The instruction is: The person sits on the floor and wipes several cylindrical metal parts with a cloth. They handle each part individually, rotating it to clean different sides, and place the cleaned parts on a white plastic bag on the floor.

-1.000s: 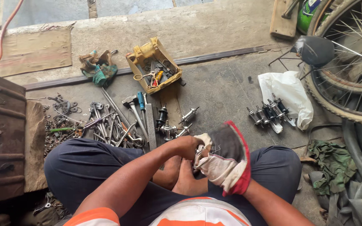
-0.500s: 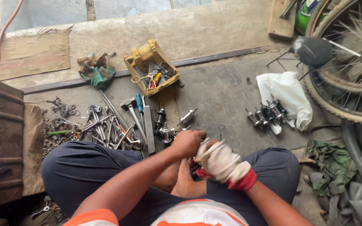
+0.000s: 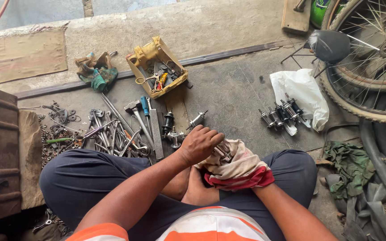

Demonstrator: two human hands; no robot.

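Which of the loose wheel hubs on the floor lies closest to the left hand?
The silver hub just left of the left hand; the black hub lies farther off.

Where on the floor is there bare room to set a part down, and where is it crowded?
Bare concrete lies between the yellow tray, the white plastic bag and the row of hubs. The concrete ledge behind the tray is bare too. Crowded: the pile of wrenches and tools and the nuts by the left knee.

White plastic bag (image 3: 301,91), crumpled, on the floor at right, near the wheel. Green labelled container (image 3: 320,10) at the far right edge, partly cut off.
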